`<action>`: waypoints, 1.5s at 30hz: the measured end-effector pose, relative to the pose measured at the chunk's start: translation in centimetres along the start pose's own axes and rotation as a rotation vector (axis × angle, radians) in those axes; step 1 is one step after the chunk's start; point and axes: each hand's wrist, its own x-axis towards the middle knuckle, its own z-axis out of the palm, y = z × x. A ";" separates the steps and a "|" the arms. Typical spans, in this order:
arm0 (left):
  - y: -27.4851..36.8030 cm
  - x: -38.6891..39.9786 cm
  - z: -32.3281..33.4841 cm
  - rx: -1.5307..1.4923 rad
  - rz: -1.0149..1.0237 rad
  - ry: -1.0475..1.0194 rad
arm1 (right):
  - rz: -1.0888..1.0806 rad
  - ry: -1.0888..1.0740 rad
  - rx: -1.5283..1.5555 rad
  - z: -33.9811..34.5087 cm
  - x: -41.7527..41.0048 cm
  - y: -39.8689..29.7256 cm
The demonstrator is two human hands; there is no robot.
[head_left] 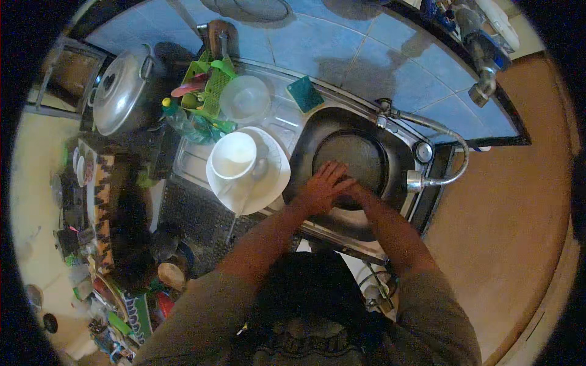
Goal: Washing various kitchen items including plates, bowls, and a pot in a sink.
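Note:
Over the metal sink (302, 151), my left hand (322, 187) lies with its fingers extended across part of my right hand (355, 192), and the two touch. The right hand's fingers are mostly hidden. Beneath both is a round dark pan (352, 151) in the basin. Nothing shows held in the left hand. A green scouring sponge (304, 94) rests on the rim behind the sink. White bowls and a plate (274, 183) are stacked on the drainboard to the left, with a ladle-like utensil in them.
A translucent bowl (246, 98), green basket (210, 91) and plastic bottle (190, 126) stand at the back left, near a large lidded metal pot (121, 91). The tap's flexible hose (458, 137) curves past the sink's right edge, its metal head (415, 181) at the rim.

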 end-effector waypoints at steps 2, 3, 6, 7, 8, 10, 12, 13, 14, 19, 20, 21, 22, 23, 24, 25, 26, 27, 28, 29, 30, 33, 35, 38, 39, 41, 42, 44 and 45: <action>0.4 0.5 -1.8 -0.042 -0.023 -0.095 | 0.052 -0.002 0.005 0.2 2.3 1.5; 0.1 0.1 -2.5 -0.082 -0.055 -0.179 | 0.073 -0.014 0.012 0.3 4.4 1.8; -0.2 0.0 -0.6 0.056 -0.021 -0.071 | 0.156 -0.010 0.001 -2.4 8.5 2.7; -0.4 0.1 -0.3 0.055 -0.018 -0.075 | 0.184 -0.009 -0.003 -2.6 8.3 2.7; -0.6 0.1 -0.4 0.066 0.019 -0.107 | 0.206 -0.014 -0.002 -2.4 8.1 2.4; -0.7 0.2 -0.6 0.077 0.062 -0.140 | 0.254 -0.016 -0.009 -2.5 9.1 2.2; -0.7 0.4 -0.4 0.024 0.036 -0.153 | 0.316 -0.005 -0.024 -1.6 9.1 1.3; -0.8 0.4 -0.4 0.025 0.042 -0.156 | 0.343 -0.002 -0.029 0.3 8.9 0.6; -0.5 0.6 -0.1 -0.020 0.003 -0.107 | 0.376 0.006 -0.040 1.7 9.5 -0.3; 0.2 1.6 -0.8 0.002 -0.104 -0.169 | 0.527 0.021 -0.087 1.3 4.1 -3.1; 0.4 1.3 -0.7 0.032 -0.174 -0.202 | 0.528 0.023 -0.086 0.8 4.1 -4.4; 0.3 0.6 -0.7 0.072 -0.259 -0.239 | 0.584 -0.099 -0.261 0.3 4.8 -6.4; 0.0 0.4 -1.2 0.083 -0.275 -0.242 | 0.629 -0.221 -0.439 -0.6 5.8 -9.0; -0.1 0.5 -2.0 0.066 -0.335 -0.437 | 0.672 -0.339 -0.623 -1.6 6.6 -12.0; 0.0 0.7 -2.5 0.042 -0.385 -0.632 | 0.718 -0.452 -0.811 -2.6 7.0 -14.3; -0.1 0.6 -2.4 0.048 -0.387 -0.629 | 0.762 -0.560 -1.002 -3.2 7.4 -15.4; 0.5 1.6 -1.8 0.058 -0.304 -0.610 | 0.795 -0.542 -1.012 -4.5 4.1 -11.6; 1.4 3.0 -1.0 0.058 -0.206 -0.590 | 0.786 -0.403 -1.179 -6.4 1.2 -7.3; 2.4 4.9 -0.6 0.040 -0.147 -0.572 | 0.780 -0.265 -1.356 -8.5 -2.3 -3.7; 1.5 3.6 -0.6 0.047 -0.176 -0.594 | 0.739 -0.282 -1.338 -6.9 -0.4 -4.2; 0.4 1.8 -1.0 0.059 -0.226 -0.615 | 0.712 -0.214 -1.234 -4.9 2.3 -6.8; -0.7 0.1 -1.6 0.045 -0.214 -0.560 | 0.766 -0.251 -1.045 -1.9 5.5 -12.2; -0.6 0.4 -1.4 0.035 -0.244 -0.600 | 0.831 -0.353 -0.960 -1.2 5.4 -11.5; 0.4 2.8 -0.8 0.009 -0.202 -0.597 | 0.589 -0.333 -0.844 -0.6 1.3 -3.1; 0.5 2.9 -0.8 0.009 -0.189 -0.567 | 0.573 -0.208 -0.722 -0.2 1.0 -1.8; -0.5 2.2 -0.2 0.013 -0.151 -0.526 | 0.546 -0.101 -0.594 0.1 1.6 -2.4; -1.4 0.8 -0.2 0.030 -0.141 -0.499 | 0.543 -0.224 -0.578 0.7 3.8 -4.8; -2.3 0.1 -1.4 0.055 -0.145 -0.557 | 0.540 -0.347 -0.571 0.0 5.1 -9.8; -2.3 0.1 -1.9 0.081 -0.118 -0.611 | 0.539 -0.316 -0.861 -0.4 4.5 -11.9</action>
